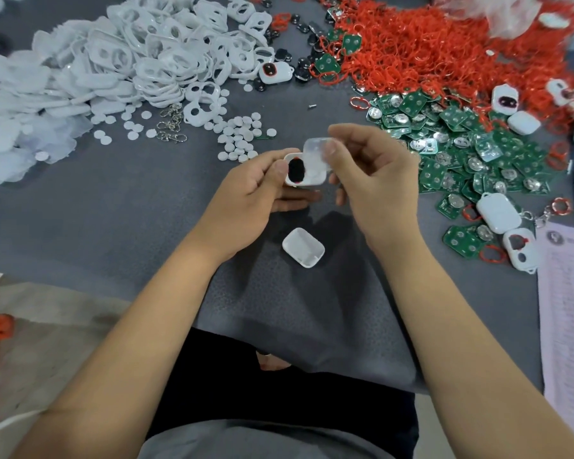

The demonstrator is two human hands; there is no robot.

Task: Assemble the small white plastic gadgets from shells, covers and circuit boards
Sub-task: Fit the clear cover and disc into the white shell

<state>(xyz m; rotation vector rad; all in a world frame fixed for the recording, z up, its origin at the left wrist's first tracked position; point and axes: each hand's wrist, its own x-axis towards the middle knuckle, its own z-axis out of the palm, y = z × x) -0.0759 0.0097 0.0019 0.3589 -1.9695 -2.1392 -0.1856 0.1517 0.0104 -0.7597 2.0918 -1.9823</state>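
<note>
Head view, both hands gripping a white shell [304, 170], spare shell [303, 247] below, green circuit boards [461, 154] right

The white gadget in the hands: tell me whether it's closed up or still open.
Still open. The gadget, gripped by the left hand, shows its black oval inside, and the right hand pinches a clear cover tilted over it, not yet seated.

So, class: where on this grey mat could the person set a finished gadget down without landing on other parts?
Bare mat lies left of the left hand, below the white shells and discs. A smaller patch surrounds the lone white shell between the forearms. Crowded: the circuit boards and red rings at right.
</note>
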